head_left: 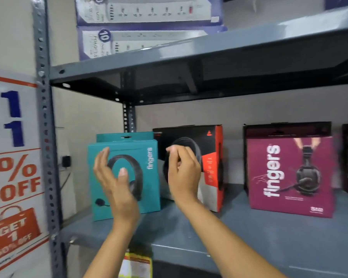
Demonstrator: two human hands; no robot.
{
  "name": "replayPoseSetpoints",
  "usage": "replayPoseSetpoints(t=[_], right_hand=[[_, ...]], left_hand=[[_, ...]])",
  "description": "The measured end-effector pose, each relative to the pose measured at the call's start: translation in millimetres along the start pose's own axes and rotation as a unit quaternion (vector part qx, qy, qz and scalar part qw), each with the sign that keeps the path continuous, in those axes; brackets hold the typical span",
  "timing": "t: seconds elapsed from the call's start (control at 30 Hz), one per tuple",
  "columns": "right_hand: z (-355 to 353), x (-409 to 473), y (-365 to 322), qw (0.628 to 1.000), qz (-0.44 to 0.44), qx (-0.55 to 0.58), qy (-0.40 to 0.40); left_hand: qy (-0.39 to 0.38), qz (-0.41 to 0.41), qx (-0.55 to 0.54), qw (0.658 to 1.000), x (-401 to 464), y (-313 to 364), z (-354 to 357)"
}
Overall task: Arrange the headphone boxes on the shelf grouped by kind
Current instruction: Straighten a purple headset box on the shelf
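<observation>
Both hands are empty: left hand (116,177) open before the teal headphone box (149,183) at centre-left, right hand (184,167) loosely curled before the black-and-red box (212,167). A clumsy grab could tip either upright box into the maroon box (289,177).

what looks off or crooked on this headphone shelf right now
Little stands out. The front teal box sits turned a bit against the teal box behind it. Both hands, left hand and right hand, are open and empty.
</observation>
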State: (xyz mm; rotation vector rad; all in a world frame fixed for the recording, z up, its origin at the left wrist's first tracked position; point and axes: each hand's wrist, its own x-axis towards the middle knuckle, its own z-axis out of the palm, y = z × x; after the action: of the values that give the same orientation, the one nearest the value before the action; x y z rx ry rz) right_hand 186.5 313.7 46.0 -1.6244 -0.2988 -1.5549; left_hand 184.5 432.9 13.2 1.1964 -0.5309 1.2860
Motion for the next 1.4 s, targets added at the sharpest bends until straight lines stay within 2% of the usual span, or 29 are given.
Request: replayPoseSetpoints(t=[0.1,0.27,0.33,0.43,0.5,0.6,0.67,0.73,0.8,0.93,1.1,1.4], right_hand=[[-64,29,4,0.992,-0.104,-0.048,0.06],[-169,86,38,0.971,-0.077,-0.154,0.167],[-204,103,56,0.96,-0.056,-0.192,0.196],[-255,119,85,0.954,0.008,-0.205,0.218],[-283,118,108,0.962,0.062,-0.194,0.184],[-315,97,146,0.969,0.138,-0.188,0.078],[-324,84,165,0.965,0.212,-0.154,-0.021],[-323,80,170,0.953,0.273,-0.104,-0.083],[-320,81,169,0.95,0.287,-0.068,-0.099],[-319,80,158,0.96,0.255,-0.025,-0.112],[-323,82,151,0.967,0.248,0.016,-0.053],[-325,83,152,0.964,0.26,0.016,-0.047]], left_hand=[[-0.099,0.014,-0.065,0.993,-28,46,78],[-0.224,0.004,-0.139,0.965,-69,96,180],[-0.251,-0.059,-0.163,0.952,-79,98,209],[-0.264,-0.198,-0.18,0.927,-85,87,243],[-0.276,-0.292,-0.199,0.894,-92,68,255],[-0.317,-0.405,-0.218,0.83,-112,41,258],[-0.344,-0.428,-0.227,0.804,-122,35,257],[-0.359,-0.435,-0.242,0.79,-125,34,258],[-0.36,-0.429,-0.255,0.788,-121,34,256],[-0.375,-0.405,-0.278,0.787,-114,36,245],[-0.384,-0.378,-0.289,0.791,-108,49,243],[-0.37,-0.356,-0.296,0.806,-107,49,248]])
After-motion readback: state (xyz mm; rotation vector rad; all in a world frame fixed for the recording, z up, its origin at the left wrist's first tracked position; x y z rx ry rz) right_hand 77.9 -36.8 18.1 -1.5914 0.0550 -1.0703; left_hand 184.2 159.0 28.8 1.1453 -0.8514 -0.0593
